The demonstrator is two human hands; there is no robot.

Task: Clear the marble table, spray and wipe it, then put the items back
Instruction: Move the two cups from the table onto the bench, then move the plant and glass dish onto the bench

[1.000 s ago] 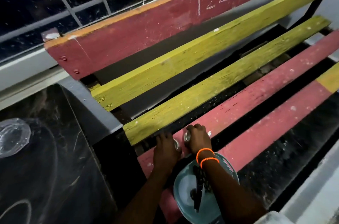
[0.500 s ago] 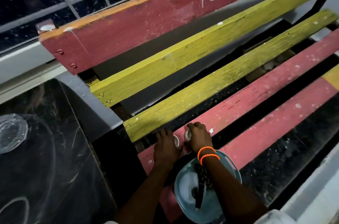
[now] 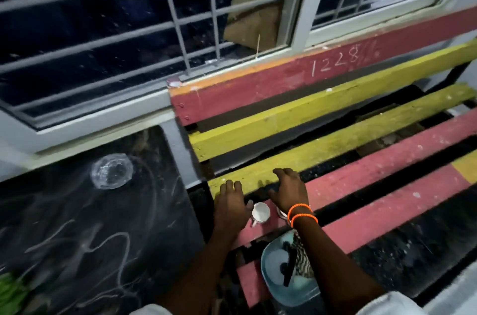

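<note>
A small white cup stands on a pink slat of the bench. My left hand hovers just left of it, fingers spread and holding nothing. My right hand, with orange bands on the wrist, is open just right of the cup; a second small cup peeks out under that wrist. A teal plate with a black utensil lies on the bench nearer me. The dark marble table is at left, with a clear glass dish on its far side.
A barred window with a white frame runs behind the table and bench. The bench has yellow and pink slats with dark gaps between them. Something green shows at the table's near left corner.
Both hands have let go of the two small cups and lifted, fingers now spread. The view has swung up and left, showing more of the window and table.
</note>
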